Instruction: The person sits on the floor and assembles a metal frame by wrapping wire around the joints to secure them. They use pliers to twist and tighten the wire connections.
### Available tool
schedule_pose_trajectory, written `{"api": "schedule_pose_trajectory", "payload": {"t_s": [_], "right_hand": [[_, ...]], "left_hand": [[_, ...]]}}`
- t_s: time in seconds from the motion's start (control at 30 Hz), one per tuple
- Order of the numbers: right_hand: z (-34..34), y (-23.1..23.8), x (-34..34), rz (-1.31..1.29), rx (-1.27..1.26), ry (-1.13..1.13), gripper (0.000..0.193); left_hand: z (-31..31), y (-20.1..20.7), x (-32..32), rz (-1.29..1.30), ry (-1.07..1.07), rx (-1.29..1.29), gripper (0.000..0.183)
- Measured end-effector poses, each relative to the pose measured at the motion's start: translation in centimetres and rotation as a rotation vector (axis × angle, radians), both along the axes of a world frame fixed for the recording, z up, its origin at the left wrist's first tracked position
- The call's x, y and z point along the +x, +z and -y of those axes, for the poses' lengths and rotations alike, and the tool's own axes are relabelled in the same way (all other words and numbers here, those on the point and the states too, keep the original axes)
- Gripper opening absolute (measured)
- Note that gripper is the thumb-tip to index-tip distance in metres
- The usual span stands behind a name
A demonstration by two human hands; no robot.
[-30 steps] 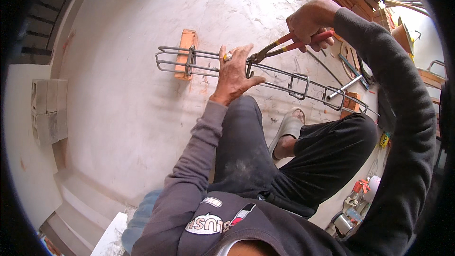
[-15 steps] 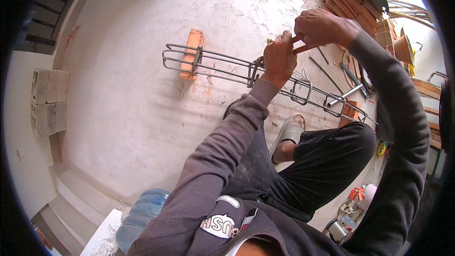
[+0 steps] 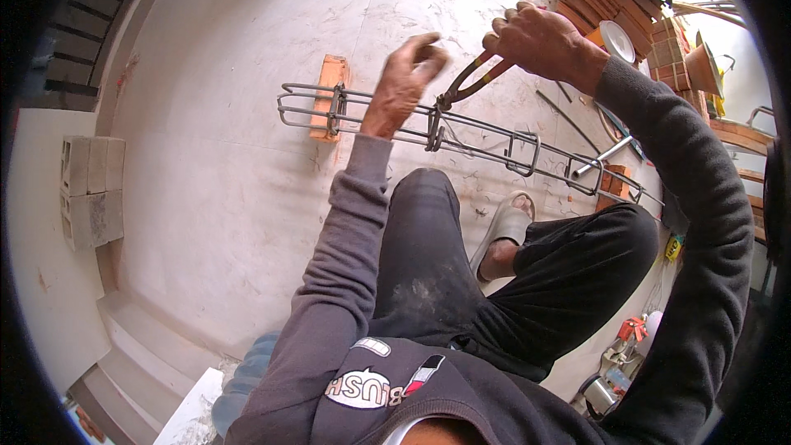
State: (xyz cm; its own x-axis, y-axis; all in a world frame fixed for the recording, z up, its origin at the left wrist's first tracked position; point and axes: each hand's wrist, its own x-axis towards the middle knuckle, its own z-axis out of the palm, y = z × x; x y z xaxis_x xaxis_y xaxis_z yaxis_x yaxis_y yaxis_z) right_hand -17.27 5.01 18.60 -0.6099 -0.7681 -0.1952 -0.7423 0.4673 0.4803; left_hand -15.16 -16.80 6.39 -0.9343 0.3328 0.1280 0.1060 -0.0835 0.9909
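A long steel rebar cage (image 3: 522,169) with square stirrups rests across two orange bricks, one brick (image 3: 333,68) under its left end and another brick (image 3: 610,185) under its right part. My right hand (image 3: 540,43) grips the red handles of a pair of pincers (image 3: 486,79). The jaws of the pincers sit on the cage at the middle stirrups. Just left of those jaws, my left hand (image 3: 404,78) hovers over the cage, slightly blurred, its fingers loosely bent and apart with nothing seen in them.
Offcuts of wire and a metal pipe (image 3: 606,156) lie on the floor beyond the cage's right part. Stacked bricks (image 3: 606,0) stand at the far right, near a white-topped bucket (image 3: 616,39). Grey blocks (image 3: 92,189) are at the left, and a blue water bottle (image 3: 239,383) is near me.
My left hand has let go of the pincers and moved left. My right hand has shifted slightly left and up, still holding the pincers, whose handles now show spread apart.
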Motion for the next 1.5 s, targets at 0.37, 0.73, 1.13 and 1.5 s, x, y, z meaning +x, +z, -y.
{"api": "schedule_pose_trajectory", "payload": {"t_s": [0.37,0.73,1.13,1.5], "right_hand": [[-0.9,1.1,2.4,0.83,-0.007,-0.882,0.015],[0.6,2.2,2.6,1.056,0.036,-1.252,0.02],[1.4,1.2,8.3,-0.194,0.206,-0.123,0.019],[0.8,1.2,5.9,-0.26,0.229,0.065,0.024]], "left_hand": [[1.4,-0.6,8.3,-0.349,0.871,-0.149,0.031],[-10.2,2.2,11.8,-0.598,0.382,-0.451,0.075],[-10.7,-0.3,5.3,-0.495,0.342,-0.34,0.03],[-10.4,0.3,5.2,-0.514,0.419,-0.422,0.05]]}}
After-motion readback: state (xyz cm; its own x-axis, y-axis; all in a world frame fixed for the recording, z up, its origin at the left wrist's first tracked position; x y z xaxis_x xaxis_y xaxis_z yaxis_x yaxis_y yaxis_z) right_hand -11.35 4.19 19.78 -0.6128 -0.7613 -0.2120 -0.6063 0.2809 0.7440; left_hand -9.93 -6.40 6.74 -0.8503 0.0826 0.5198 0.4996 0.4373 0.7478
